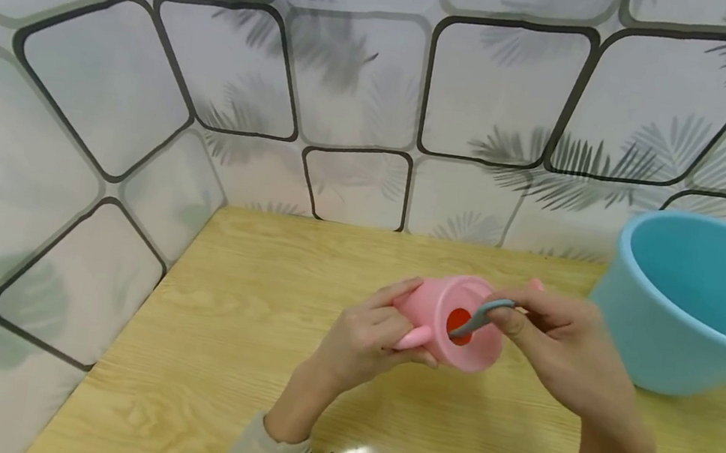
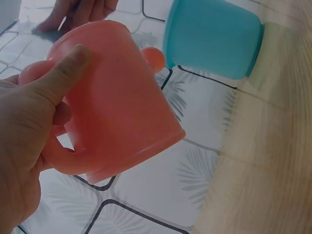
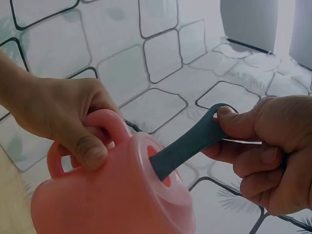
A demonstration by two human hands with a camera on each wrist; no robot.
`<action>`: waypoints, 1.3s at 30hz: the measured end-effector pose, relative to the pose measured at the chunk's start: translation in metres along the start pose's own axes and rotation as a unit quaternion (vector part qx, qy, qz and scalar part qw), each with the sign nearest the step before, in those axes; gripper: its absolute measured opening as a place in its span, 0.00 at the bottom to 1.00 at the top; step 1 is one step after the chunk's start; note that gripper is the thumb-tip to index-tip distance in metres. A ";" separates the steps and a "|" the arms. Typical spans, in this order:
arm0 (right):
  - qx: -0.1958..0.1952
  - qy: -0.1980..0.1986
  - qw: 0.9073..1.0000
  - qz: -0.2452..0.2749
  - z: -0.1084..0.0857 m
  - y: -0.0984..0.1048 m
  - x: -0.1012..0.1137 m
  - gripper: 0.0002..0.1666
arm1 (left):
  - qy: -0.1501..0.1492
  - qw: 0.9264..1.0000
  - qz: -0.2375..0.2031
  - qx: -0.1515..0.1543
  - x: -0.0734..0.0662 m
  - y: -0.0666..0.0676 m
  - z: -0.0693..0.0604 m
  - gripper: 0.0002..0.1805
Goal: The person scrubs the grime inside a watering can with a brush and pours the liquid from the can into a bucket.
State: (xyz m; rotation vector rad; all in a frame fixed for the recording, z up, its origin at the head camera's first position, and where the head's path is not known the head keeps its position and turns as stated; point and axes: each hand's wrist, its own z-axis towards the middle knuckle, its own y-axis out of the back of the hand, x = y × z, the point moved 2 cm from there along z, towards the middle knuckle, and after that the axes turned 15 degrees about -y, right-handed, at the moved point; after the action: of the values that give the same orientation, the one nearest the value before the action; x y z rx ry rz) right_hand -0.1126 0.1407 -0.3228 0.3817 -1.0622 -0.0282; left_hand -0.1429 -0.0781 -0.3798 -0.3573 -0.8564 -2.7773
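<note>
My left hand [image 1: 362, 343] grips the side handle of a pink plastic toy watering can [image 2: 117, 97], thumb lying along its wall. The can is tilted, and its top, with a round hole showing red inside, faces my right hand [image 1: 565, 350]. Between thumb and fingers, my right hand pinches the looped end of a blue-grey toy tool [image 3: 187, 144]. The tool's other end goes into the hole, so its tip is hidden and its kind cannot be told. A round pink knob [image 2: 153, 58] sticks out from the can's far side.
A large light-blue bucket [image 1: 669, 332] stands upright on the right of the wooden table [image 1: 197, 357], close to my right hand. Patterned white sheeting [image 1: 359, 90] with dark outlines and leaf prints rises behind the table and along its left side.
</note>
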 end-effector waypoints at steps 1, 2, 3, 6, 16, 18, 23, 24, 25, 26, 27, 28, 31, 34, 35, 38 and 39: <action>-0.006 0.009 1.000 0.007 -0.001 0.002 0.001 0.11 | 0.000 1.000 0.002 0.000 0.001 0.001 0.000 0.22; -0.008 0.014 1.000 0.008 -0.001 0.003 0.001 0.12 | 0.000 1.000 0.003 0.000 0.001 0.002 0.000 0.22; -0.010 0.007 1.000 0.004 -0.001 0.004 0.001 0.13 | -0.001 1.000 0.005 0.001 0.002 0.003 0.000 0.22; -0.006 -0.026 0.999 -0.036 0.000 0.004 -0.001 0.17 | -0.003 1.000 0.009 0.003 0.003 0.006 -0.001 0.22; 0.038 0.040 0.998 0.003 0.002 -0.002 -0.010 0.14 | -0.009 1.000 0.008 -0.011 0.003 0.008 -0.001 0.21; 0.046 0.045 0.998 -0.014 0.003 -0.004 -0.011 0.15 | -0.006 1.000 0.003 -0.007 0.002 0.007 -0.001 0.22; 0.001 0.037 0.999 -0.021 -0.001 0.002 -0.005 0.12 | 0.001 1.000 0.018 0.001 0.002 0.006 -0.002 0.22; -0.010 0.015 0.999 -0.035 0.000 0.002 -0.004 0.12 | 0.002 1.000 0.019 0.002 0.003 0.007 -0.002 0.22; -0.019 -0.009 0.998 -0.053 0.000 0.001 -0.004 0.11 | 0.001 1.000 0.021 0.004 0.003 0.007 -0.002 0.22; -0.026 -0.033 0.997 -0.072 0.001 0.000 -0.004 0.11 | 0.002 1.000 0.018 0.005 0.004 0.008 -0.003 0.22; -0.038 -0.057 0.993 -0.096 0.001 -0.001 -0.003 0.10 | 0.003 1.000 0.015 0.005 0.004 0.009 -0.003 0.22; -0.051 -0.077 0.991 -0.101 0.001 -0.002 -0.002 0.09 | 0.005 1.000 0.014 0.005 0.005 0.010 -0.003 0.22; -0.094 -0.104 0.985 -0.104 -0.003 0.001 0.004 0.08 | 0.011 1.000 0.014 0.007 0.006 0.012 -0.004 0.22; -0.104 -0.088 0.987 -0.080 -0.004 -0.002 0.006 0.09 | 0.010 1.000 0.016 0.005 0.007 0.013 -0.005 0.23; -0.095 -0.080 0.989 -0.074 -0.004 -0.005 0.005 0.10 | 0.008 1.000 0.015 0.005 0.007 0.014 -0.005 0.23; -0.067 -0.068 0.994 -0.058 -0.001 -0.012 0.002 0.10 | 0.009 1.000 0.008 0.002 0.006 0.013 -0.006 0.23; -0.067 -0.069 0.994 -0.058 -0.002 -0.012 0.003 0.11 | 0.010 1.000 0.005 0.000 0.006 0.014 -0.007 0.22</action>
State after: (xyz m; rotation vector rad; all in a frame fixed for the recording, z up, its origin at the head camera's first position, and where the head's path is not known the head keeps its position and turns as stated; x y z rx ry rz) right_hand -0.1075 0.1292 -0.3256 0.3232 -1.1661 -0.2314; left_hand -0.1464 -0.0937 -0.3762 -0.3318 -0.8472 -2.7678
